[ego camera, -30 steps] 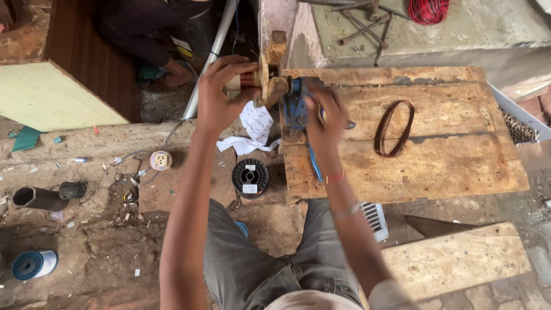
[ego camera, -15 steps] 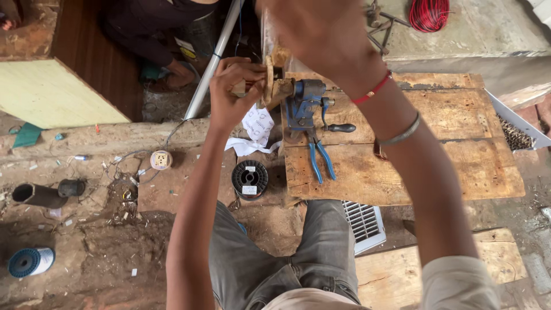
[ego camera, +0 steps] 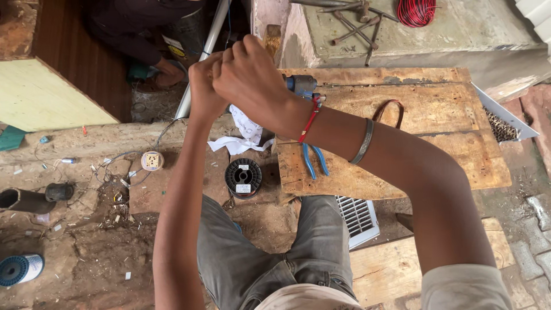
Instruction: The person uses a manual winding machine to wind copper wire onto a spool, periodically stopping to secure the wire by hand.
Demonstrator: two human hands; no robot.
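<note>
Both hands raised together above the near-left corner of the wooden tabletop (ego camera: 402, 155). Left hand (ego camera: 205, 86) and right hand (ego camera: 252, 77) are fisted and pressed against each other, fingers curled shut; whatever they grip is hidden inside the fists, cannot tell what it is. Right wrist carries a red thread and a metal bangle.

On the tabletop: blue-handled pliers (ego camera: 314, 161) at the near-left edge, a blue-grey power tool (ego camera: 301, 84) just behind the right hand, a dark belt loop (ego camera: 389, 111) toward the middle.

Off the tabletop's left edge, on the dirt floor: a black wire spool (ego camera: 243, 178) wound with dark wire, white crumpled paper (ego camera: 244, 135) just beyond it, a round white socket (ego camera: 152, 161) further left with thin wires around it, a blue spool (ego camera: 20, 270) far left.

Beyond the tabletop's far side, a coil of red wire (ego camera: 416, 11) on a concrete ledge. White vent grille (ego camera: 359, 218) below the near edge.
</note>
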